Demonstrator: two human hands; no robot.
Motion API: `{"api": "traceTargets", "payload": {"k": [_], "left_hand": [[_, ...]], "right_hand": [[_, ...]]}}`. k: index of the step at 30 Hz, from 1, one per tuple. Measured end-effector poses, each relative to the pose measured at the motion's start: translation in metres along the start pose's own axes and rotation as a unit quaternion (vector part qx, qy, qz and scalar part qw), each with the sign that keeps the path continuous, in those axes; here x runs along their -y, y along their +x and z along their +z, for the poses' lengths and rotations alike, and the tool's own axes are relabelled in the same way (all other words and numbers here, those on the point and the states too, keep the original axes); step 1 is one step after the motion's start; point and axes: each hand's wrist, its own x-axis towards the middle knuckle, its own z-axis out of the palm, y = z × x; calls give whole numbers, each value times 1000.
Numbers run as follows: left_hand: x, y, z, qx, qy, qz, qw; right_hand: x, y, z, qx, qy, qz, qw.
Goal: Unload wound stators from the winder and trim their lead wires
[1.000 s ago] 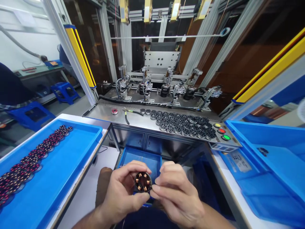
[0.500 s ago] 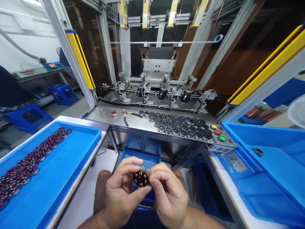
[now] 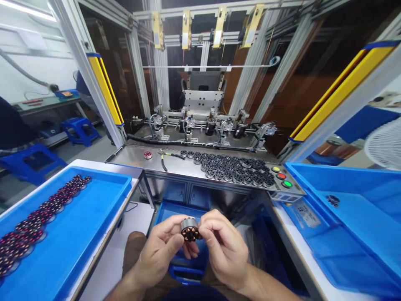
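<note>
Head view: copper-wound core (image 3: 189,223) at 6 o'clock, held between both hands. Left fingers (image 3: 176,241) part-curled, grasping core's side. Right fingers (image 3: 206,230) drawn together at its 3 o'clock edge; anything between tips too small to tell. Progress, judged: held core partway; wound cores (image 3: 57,201) in tray (image 3: 94,221) at 9 o'clock from it, done; black cores (image 3: 238,167) on bench (image 3: 134,154) at 1 o'clock, left.

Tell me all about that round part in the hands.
The round part has a grey, metal-looking band and a dark end showing copper-coloured bits around the middle. It is held tilted, low in the picture, dark end facing the camera. The left hand grips its left side; the right hand seems to touch its right edge.
</note>
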Motion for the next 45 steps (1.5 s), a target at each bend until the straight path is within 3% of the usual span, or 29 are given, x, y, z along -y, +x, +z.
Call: {"api": "traceTargets", "payload": {"k": [7, 16, 19, 23, 25, 27, 32, 36, 40, 43, 45], "left_hand": [[5, -2, -3, -12, -30, 12, 999], [3, -2, 1, -26, -108, 113, 987], [-1, 2, 4, -35, -158, 53, 985], [2, 6, 3, 71, -151, -90, 982], [7, 5, 1, 99, -141, -87, 981], [10, 4, 0, 76, -133, -61, 986], [12, -1, 5, 37, -90, 10, 995], [13, -3, 7, -20, 48, 134, 990], [14, -4, 3, -43, 227, 279, 932], [9, -5, 2, -58, 314, 311, 895], [6, -6, 2, -66, 347, 309, 883]], "right_hand": [[5, 4, -3, 14, -13, 9, 1000], [7, 7, -6, 27, 2, 41, 999], [6, 5, -12, 51, 3, -19, 999], [3, 3, -20, 84, -44, -91, 991], [3, 3, -21, 92, -58, -100, 989], [3, 3, -21, 85, -55, -89, 991], [5, 0, -14, 34, 2, 6, 999], [5, -3, -8, 25, 99, 140, 985], [1, -9, -1, 33, 270, 305, 913], [-3, -14, 3, 30, 364, 411, 835], [-4, -17, 5, 26, 384, 453, 804]]}}
